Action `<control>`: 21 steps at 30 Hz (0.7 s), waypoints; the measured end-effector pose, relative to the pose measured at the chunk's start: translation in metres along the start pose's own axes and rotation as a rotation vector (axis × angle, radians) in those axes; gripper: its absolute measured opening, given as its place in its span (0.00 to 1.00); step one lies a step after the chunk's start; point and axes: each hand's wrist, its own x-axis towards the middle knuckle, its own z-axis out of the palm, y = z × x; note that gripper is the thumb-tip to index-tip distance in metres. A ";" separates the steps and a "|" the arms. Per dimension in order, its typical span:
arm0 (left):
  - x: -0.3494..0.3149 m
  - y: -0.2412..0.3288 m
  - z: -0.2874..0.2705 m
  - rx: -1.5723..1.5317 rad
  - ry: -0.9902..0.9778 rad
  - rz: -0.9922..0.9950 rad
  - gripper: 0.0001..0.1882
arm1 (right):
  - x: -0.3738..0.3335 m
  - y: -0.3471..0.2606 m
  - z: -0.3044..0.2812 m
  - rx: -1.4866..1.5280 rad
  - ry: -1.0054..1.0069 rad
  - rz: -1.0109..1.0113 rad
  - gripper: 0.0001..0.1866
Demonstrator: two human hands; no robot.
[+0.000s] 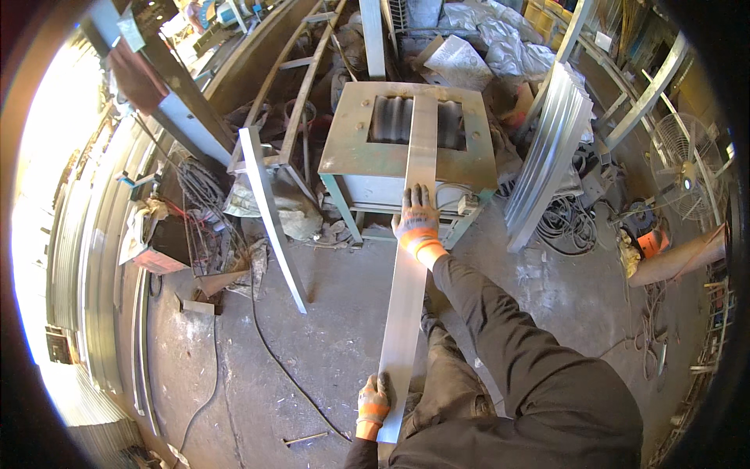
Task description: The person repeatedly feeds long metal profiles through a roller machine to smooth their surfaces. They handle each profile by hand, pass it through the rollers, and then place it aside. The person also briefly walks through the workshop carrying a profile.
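A long, flat silver metal bar runs from near my body up onto a greenish, box-shaped machine. Its far end crosses a rectangular opening where dark, ribbed rollers show. My left hand, in an orange and grey glove, closes around the left edge of the bar's near end. Farther along, just before the machine, my right hand lies on the bar's upper face in a matching glove, fingers stretched forward. The underside of the bar is hidden.
Another metal bar leans left of the machine; several long profiles stand to its right. Coiled cables and a fan are at the right. A black cable crosses the floor, and long stock lines the left side.
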 end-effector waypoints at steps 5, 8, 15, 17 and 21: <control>-0.071 -0.052 -0.013 0.070 -0.013 0.024 0.29 | -0.067 -0.016 -0.032 0.210 -0.082 0.053 0.48; -0.075 -0.083 -0.028 -0.001 -0.145 0.185 0.29 | -0.072 -0.003 -0.029 0.541 0.059 0.065 0.53; 0.026 -0.089 -0.021 -0.859 -0.810 -0.184 0.43 | 0.003 0.059 0.047 2.077 0.114 0.210 0.55; 0.067 -0.045 -0.035 -0.732 -0.748 -0.196 0.46 | 0.044 0.079 0.062 2.169 0.082 0.236 0.52; 0.165 0.104 -0.055 -0.190 -0.251 -0.153 0.36 | 0.166 0.112 0.060 0.936 0.237 0.129 0.36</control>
